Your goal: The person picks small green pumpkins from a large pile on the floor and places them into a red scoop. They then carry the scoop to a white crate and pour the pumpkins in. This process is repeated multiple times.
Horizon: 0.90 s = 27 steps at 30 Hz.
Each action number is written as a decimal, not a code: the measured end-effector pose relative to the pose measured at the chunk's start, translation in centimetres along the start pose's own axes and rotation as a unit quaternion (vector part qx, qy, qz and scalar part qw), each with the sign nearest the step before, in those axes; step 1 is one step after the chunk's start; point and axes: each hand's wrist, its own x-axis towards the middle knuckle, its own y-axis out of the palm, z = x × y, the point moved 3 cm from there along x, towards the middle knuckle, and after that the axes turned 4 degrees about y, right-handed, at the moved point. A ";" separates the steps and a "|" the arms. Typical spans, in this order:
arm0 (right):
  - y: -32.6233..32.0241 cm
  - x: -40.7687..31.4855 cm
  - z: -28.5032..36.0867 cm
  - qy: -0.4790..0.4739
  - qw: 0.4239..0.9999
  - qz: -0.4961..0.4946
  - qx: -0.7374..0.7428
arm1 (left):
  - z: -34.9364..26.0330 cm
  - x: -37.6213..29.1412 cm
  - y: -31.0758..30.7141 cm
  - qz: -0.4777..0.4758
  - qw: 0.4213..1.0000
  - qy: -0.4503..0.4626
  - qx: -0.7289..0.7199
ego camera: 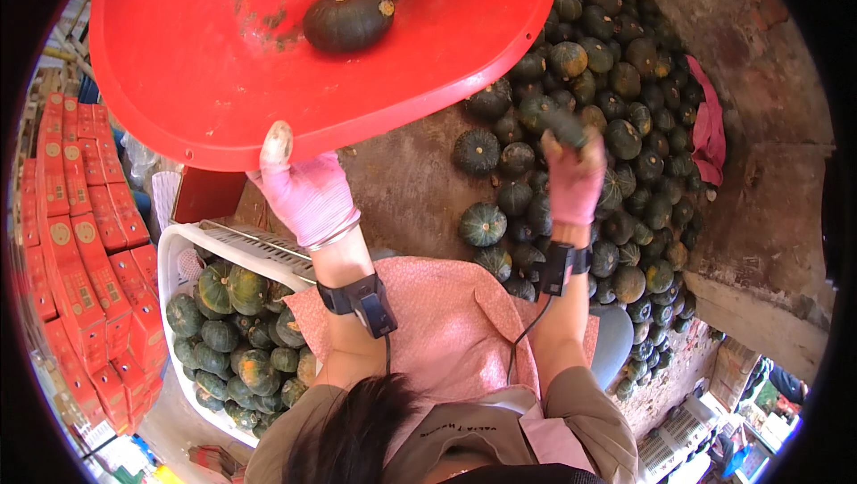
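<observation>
My left hand [304,189], in a pink glove, grips the near rim of a large red plastic pan [201,95], its dirt-stained thumb over the edge and its other fingers hidden underneath. On the pan lies one dark green squash [349,18] with a pale orange patch at one end. Over a heap of green squashes [626,139] is my right hand [577,179], gloved in pink as well. Its fingertips hold a small dark green squash [564,128], blurred by motion.
At the left, a white plastic basket [173,243] is filled with small green squashes [234,343]. Red cartons [84,270] are stacked beyond it. A pink cloth [708,126] lies at the heap's right edge. White crates [679,440] appear at lower right.
</observation>
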 end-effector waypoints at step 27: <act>-16.9 -31.1 16.4 0.109 0.889 -0.444 -0.033 | 28.3 6.8 -5.2 0.458 0.368 -0.152 0.795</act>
